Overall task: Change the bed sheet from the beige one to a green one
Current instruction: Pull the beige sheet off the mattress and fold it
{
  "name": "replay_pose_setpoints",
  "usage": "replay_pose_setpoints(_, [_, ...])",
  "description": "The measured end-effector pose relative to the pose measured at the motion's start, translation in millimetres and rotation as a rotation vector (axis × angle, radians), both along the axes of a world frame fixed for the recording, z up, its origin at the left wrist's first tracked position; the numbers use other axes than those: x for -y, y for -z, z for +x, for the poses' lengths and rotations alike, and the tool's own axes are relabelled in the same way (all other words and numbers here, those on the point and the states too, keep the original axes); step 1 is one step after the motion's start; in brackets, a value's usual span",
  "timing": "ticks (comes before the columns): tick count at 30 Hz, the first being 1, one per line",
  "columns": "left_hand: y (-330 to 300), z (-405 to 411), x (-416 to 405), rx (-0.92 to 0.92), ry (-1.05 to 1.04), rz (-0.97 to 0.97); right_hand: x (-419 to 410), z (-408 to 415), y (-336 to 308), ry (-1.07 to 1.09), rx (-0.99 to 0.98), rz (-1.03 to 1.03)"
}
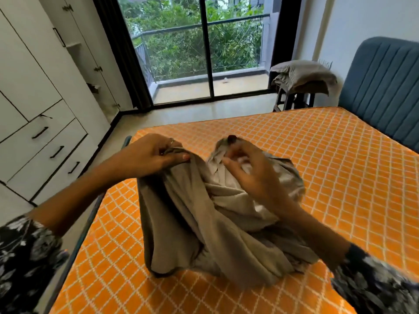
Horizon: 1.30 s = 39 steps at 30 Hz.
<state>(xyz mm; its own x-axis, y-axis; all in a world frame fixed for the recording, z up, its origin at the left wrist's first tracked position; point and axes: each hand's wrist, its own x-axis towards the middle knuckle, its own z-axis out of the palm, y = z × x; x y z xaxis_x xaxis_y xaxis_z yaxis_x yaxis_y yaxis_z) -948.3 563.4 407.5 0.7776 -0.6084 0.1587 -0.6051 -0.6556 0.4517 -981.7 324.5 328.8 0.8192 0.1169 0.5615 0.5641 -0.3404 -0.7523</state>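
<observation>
Viewpoint: a head-worn camera looks down over a bed toward a glass balcony door.
Mattress: bare, covered in orange fabric with a white diamond lattice; it fills the lower and right part of the view.
Sheet: a grey-beige sheet is bunched in a loose heap on the mattress near the person, its upper folds lifted off the surface by both hands.
Left hand: fingers and thumb are curled tight, pinching an edge of the sheet at the top left of the heap; a ring shows on one finger.
Right hand: raised at the top right of the heap, fingers bent around a gathered fold of the sheet, with cloth draped over the fingertips.
Sleeves: dark fabric with a pale floral print on both forearms.
Headboard: blue, padded with vertical channels, at the right edge.
Stool: dark, standing beside the headboard, with folded beige cloth draped on top.
Wardrobe: white doors and drawers with black handles along the left wall.
Balcony door: dark-framed glass, with a railing and green foliage outside.
</observation>
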Motion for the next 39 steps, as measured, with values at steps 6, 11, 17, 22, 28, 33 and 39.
replay_pose_setpoints(6, [18.4,-38.7,-16.7,-0.105,-0.011,-0.065,36.1,-64.7,101.9,-0.166,-0.410,-0.103])
replay_pose_setpoints(11, [29.2,-69.4,-14.3,-0.089,-0.024,-0.060,13.8,-74.9,103.5,-0.389,-0.416,-0.028])
replay_pose_setpoints(17, [35.3,-105.5,-5.2,-0.030,-0.014,-0.046,-8.2,-65.3,93.3,-0.292,-0.270,0.113])
replay_pose_setpoints(22, [40.9,-129.1,-3.9,-0.049,-0.061,-0.009,-3.1,-37.2,69.1,-0.659,-0.232,-0.283])
replay_pose_setpoints(28, [47.0,-145.8,-2.0,-0.030,-0.140,-0.004,5.5,-17.0,40.7,-1.019,-0.370,-0.560])
replay_pose_setpoints(33, [47.5,-157.0,-2.3,0.002,-0.219,-0.036,29.3,16.3,87.0,-0.844,-0.353,-1.259])
replay_pose_setpoints(39, [52.2,-164.6,-1.3,0.001,-0.266,-0.009,40.3,54.8,130.4,-0.752,-0.444,-1.566])
